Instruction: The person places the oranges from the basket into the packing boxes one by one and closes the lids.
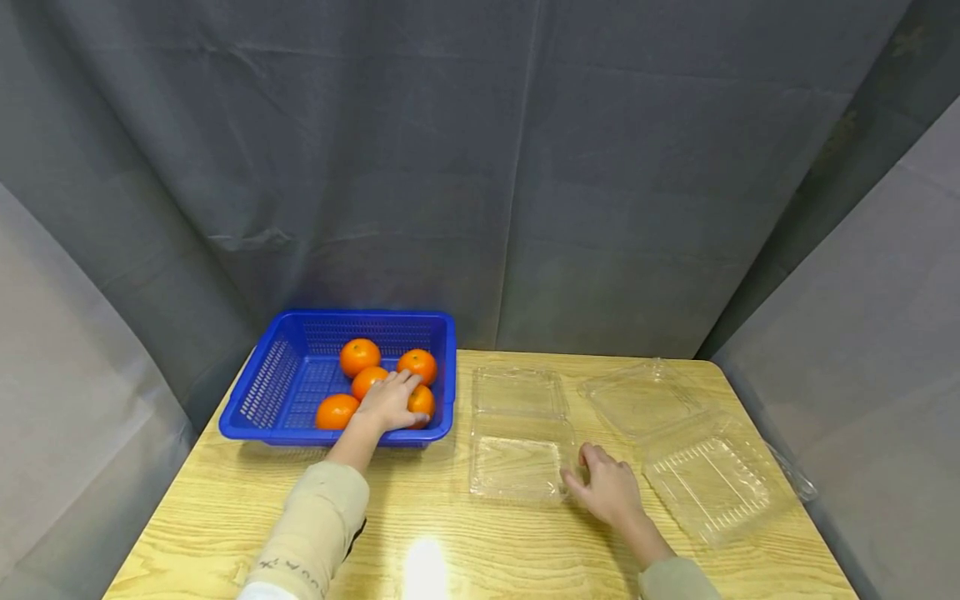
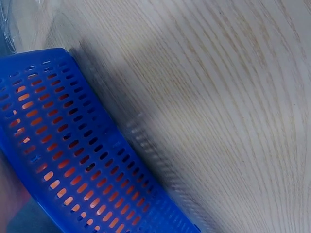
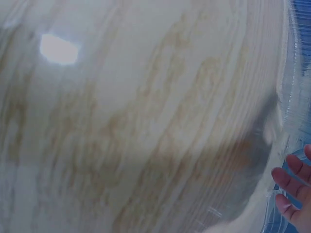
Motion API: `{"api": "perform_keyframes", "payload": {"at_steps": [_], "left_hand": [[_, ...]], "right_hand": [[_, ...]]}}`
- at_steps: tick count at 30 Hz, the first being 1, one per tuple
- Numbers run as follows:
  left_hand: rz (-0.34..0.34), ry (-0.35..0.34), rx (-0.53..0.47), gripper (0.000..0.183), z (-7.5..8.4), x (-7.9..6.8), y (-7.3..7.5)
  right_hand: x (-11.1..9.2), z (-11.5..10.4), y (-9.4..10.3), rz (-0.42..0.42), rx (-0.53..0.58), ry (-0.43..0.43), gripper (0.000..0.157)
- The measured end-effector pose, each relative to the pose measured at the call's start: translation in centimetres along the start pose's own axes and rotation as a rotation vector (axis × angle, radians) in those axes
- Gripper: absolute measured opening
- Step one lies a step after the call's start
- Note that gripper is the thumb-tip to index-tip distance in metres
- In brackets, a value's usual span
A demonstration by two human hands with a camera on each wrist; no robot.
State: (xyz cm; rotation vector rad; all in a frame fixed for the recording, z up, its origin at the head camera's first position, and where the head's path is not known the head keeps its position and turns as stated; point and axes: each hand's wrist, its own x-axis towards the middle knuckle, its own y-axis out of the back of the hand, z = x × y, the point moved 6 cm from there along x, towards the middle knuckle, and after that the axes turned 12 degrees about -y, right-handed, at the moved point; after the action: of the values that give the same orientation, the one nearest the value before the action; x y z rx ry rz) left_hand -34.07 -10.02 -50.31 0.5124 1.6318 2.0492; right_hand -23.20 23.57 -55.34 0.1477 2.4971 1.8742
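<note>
In the head view my left hand (image 1: 388, 403) reaches over the near rim of a blue plastic basket (image 1: 251, 421). Its thumb and fingers lie around an orange (image 1: 422, 402) at the basket's right side. Close by are another orange (image 1: 417, 365) behind the fingers and one (image 1: 369, 381) partly under the hand. The left wrist view mainly shows the basket's slotted wall (image 2: 73, 131). My right hand (image 1: 609, 490), fingers loosely bent and holding nothing, is at the right edge of an opened clear plastic clamshell box (image 1: 517, 467); whether it touches the box is unclear.
More oranges sit in the basket, one at the back (image 1: 360, 357) and one near the front (image 1: 337, 412). Other clear clamshell boxes (image 1: 712, 483) lie opened on the right of the wooden table (image 1: 480, 550). Grey curtains (image 1: 450, 167) hang behind and at both sides.
</note>
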Motion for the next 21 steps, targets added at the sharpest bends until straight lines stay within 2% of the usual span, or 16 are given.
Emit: {"api": "perform_keyframes", "payload": {"at_steps": [13, 21], "left_hand": [[-0.050, 0.030, 0.008, 0.076, -0.1, 0.6, -0.9], [-0.045, 0.038, 0.010, 0.078, -0.1, 0.8, -1.0]], "right_hand": [[-0.1, 0.2, -0.6, 0.007, 0.020, -0.012, 0.028], [-0.1, 0.0, -0.6, 0.025, 0.005, 0.000, 0.026]]}}
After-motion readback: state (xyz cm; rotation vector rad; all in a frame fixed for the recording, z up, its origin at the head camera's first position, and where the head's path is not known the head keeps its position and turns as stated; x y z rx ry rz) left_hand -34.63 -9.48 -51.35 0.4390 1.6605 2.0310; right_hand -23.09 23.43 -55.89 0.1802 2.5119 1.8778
